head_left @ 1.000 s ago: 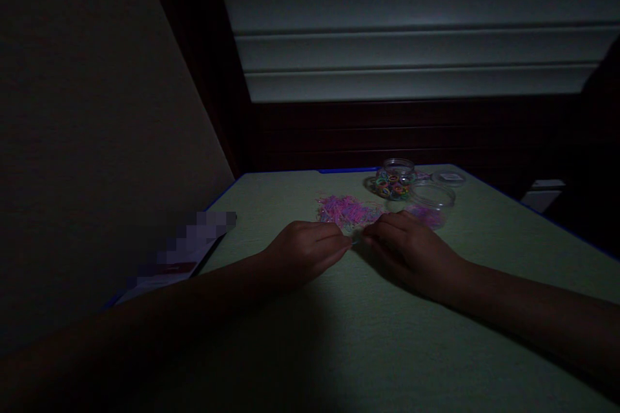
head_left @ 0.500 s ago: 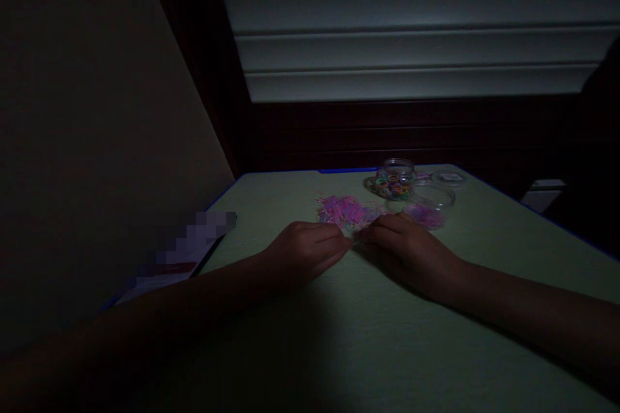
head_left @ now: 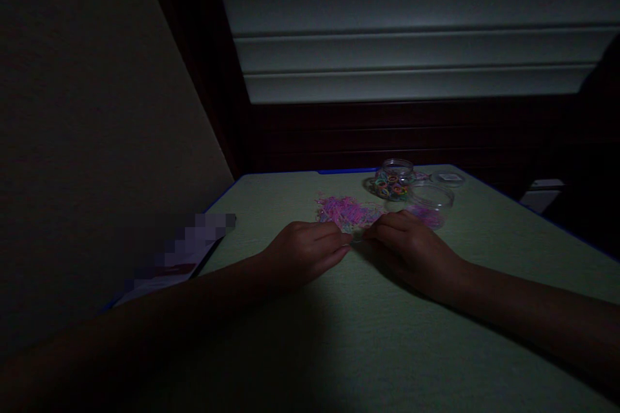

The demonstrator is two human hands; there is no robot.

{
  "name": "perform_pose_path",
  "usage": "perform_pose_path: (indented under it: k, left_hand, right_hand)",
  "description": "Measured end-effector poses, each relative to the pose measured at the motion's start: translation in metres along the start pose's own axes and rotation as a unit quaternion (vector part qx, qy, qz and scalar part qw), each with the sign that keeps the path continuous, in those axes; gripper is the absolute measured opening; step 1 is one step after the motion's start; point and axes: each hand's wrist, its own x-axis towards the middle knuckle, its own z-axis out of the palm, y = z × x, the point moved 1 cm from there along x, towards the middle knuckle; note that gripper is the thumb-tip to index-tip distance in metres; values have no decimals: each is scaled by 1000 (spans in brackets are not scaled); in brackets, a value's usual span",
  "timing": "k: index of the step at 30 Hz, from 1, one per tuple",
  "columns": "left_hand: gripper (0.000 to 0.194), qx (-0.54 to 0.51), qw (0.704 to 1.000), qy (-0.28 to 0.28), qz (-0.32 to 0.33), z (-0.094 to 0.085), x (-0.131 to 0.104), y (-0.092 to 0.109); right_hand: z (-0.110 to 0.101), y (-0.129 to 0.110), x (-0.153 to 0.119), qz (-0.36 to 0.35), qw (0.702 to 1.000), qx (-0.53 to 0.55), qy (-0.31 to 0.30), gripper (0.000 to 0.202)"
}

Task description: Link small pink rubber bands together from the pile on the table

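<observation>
On the pale green table (head_left: 378, 335) lies a pile of small pink, purple and light-coloured bands (head_left: 341, 210). Just in front of it, my left hand (head_left: 310, 251) is closed, thumb and fingers pinched together. My right hand (head_left: 409, 248) faces it a short way to the right, its fingers also pinched. Something thin and pale seems to show in the gap between the fingertips, too small and dark to make out. Behind my right hand stands an open clear container (head_left: 431, 200) with pink and purple bands in it.
A clear jar (head_left: 394, 181) of colourful rings stands at the back, with a clear round lid (head_left: 448, 178) to its right. A dark-edged flat object (head_left: 194, 258), partly blurred out, lies at the left edge. A wall and a slatted panel (head_left: 411, 45) border the table.
The fingertips of my left hand have parted slightly, and my right fingertips have shifted a little. The containers and the pile look the same.
</observation>
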Motion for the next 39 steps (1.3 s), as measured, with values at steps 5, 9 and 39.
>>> perform_pose_path:
  k: [5,9,39]
  left_hand:
    - [22,-5,1000,6,-14,1,-1,-1]
    - [20,-20,999,-21,-20,2,-1,-1]
    - [19,-14,998,-58,-23,-1,-1,-2]
  right_hand:
    - [0,-1,0,-6,1000,-7,1,14]
    - [0,-2,0,-12,1000,-12,-8,15]
    - [-5,-7,1,9,1000,20,-21,23]
